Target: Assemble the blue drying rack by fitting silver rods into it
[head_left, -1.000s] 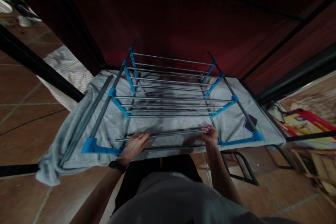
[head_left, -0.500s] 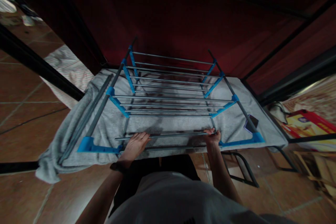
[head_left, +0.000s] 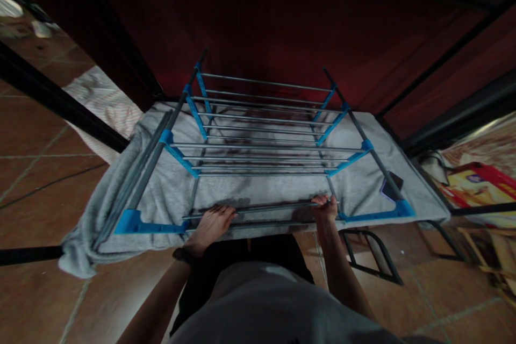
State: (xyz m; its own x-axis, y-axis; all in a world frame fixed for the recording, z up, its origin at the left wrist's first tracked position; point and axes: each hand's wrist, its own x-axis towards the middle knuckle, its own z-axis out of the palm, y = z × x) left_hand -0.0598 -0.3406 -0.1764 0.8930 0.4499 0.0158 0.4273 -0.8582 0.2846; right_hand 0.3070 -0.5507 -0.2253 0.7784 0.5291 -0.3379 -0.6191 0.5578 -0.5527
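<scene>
A grey metal rod [head_left: 274, 208] lies crosswise in front of me, its ends near the blue end brackets of a rack. My left hand [head_left: 214, 223] is closed over the rod's left part, knuckles up. Toward the other end, my right hand [head_left: 325, 209] grips the same rod with curled fingers. The rack [head_left: 266, 146] has several grey crossbars and tubes joined by blue plastic brackets. Its nearest brackets are the left bracket [head_left: 151, 226] and the right bracket [head_left: 377, 215]. Another crossbar [head_left: 266, 225] runs just below the held rod.
A grey blanket [head_left: 253, 188] covers the surface under the rack. Loose grey tubes [head_left: 133, 177] lie on its left side; a phone [head_left: 391, 187] rests at right. Dark red panels [head_left: 266, 27] stand behind. Beyond the right edge is a red and yellow box [head_left: 479, 188].
Both hands keep hold of the rod, whose left end has shifted slightly right and down toward the rack's near side. The whole view has also shifted a little.
</scene>
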